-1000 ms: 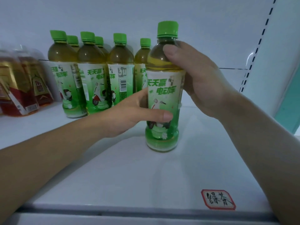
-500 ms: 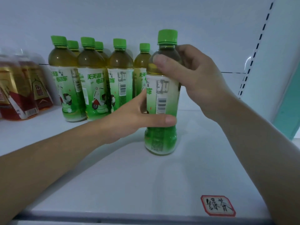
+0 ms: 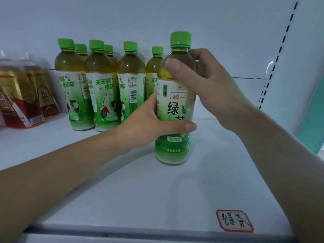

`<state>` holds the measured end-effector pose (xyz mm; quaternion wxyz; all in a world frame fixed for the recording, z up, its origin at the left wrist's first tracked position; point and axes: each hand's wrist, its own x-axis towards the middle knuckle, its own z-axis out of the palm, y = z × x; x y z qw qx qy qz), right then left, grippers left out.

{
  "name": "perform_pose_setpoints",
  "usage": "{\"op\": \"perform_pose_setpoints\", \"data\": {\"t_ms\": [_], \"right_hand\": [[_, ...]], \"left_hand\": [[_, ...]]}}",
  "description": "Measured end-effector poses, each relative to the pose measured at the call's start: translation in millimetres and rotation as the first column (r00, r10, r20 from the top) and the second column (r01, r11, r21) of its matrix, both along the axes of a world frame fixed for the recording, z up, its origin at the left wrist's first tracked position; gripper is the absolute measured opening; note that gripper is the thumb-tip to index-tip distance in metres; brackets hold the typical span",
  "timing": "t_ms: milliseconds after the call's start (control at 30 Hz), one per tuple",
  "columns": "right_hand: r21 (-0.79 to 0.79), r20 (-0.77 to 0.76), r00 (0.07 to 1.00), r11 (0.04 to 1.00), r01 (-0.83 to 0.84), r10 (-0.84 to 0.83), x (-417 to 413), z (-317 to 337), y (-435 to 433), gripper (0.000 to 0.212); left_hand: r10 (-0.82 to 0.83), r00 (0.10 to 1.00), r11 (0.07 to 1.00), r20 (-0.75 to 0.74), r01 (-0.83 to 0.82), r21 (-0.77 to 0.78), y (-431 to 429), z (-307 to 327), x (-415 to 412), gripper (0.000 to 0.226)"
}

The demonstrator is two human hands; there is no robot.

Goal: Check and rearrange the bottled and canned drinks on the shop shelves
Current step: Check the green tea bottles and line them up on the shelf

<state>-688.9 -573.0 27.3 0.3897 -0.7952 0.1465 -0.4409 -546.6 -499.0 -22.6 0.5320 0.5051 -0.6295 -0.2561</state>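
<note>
Left hand (image 3: 145,123) and right hand (image 3: 215,88) hold a tea bottle (image 3: 172,149) upright on the shelf (image 3: 122,199).
The white shelf carries a row of green-capped bottles (image 3: 103,88) at its back left, labelled 天天赢电动车. The held bottle stands mid-shelf, cap (image 3: 180,38) up, its 统一 绿茶 label (image 3: 175,102) facing the camera. The left hand's fingers wrap its waist and the right hand's its shoulder. A front-edge sticker (image 3: 234,220) reads 绿茶.

Plain white shelf (image 3: 157,199) with a greyish front lip (image 3: 122,233), white back panel (image 3: 157,18) behind it. A slotted upright (image 3: 279,50) runs up the right side, leaning a bit in the view, and there's a teal panel (image 3: 312,120) just past it. Red-bordered handwritten label (image 3: 234,220) stuck near the shelf's front right. Lighting's dim, soft, kinda bluish.
</note>
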Motion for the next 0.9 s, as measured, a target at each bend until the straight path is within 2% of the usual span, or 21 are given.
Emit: {"op": "perform_pose_setpoints", "data": {"t_ms": [67, 167, 300, 367, 500, 667, 900], "right_hand": [[0.020, -0.030, 0.997, 0.997, -0.073, 0.073, -1, -2, 1, 0.045], [-0.041, -0.009, 0.999, 0.999, -0.032, 0.032, 0, -1, -1, 0.039], [-0.103, 0.014, 0.992, 0.987, 0.126, -0.125, 2, -2, -5, 0.053], [-0.095, 0.003, 0.990, 0.985, 0.141, -0.141, 3, -2, -5, 0.059], [-0.030, -0.043, 0.998, 0.999, 0.045, -0.047, 0, -2, -4, 0.060], [-0.072, -0.112, 0.993, 0.997, 0.033, -0.041, 1, -4, 2, 0.043], [-0.037, -0.138, 0.982, 0.990, -0.135, 0.129, -1, -8, -1, 0.071]], "left_hand": [[-0.019, 1.000, 0.999, -0.003, 0.019, 0.038, 1, 1, 7, 0.071], [-0.058, 0.998, 0.997, -0.024, 0.060, 0.058, 1, 0, 12, 0.061], [-0.012, 0.990, 0.996, 0.143, -0.001, 0.093, 0, -1, 4, 0.075], [0.009, 0.992, 0.995, 0.128, -0.021, 0.096, 0, -2, 5, 0.073], [-0.045, 0.998, 0.994, 0.035, 0.042, 0.103, 1, 0, 14, 0.062], [-0.126, 0.991, 0.983, 0.039, 0.119, 0.136, 3, 0, 22, 0.056], [-0.110, 0.993, 0.992, 0.039, 0.107, 0.066, -2, -5, 23, 0.058]]}}
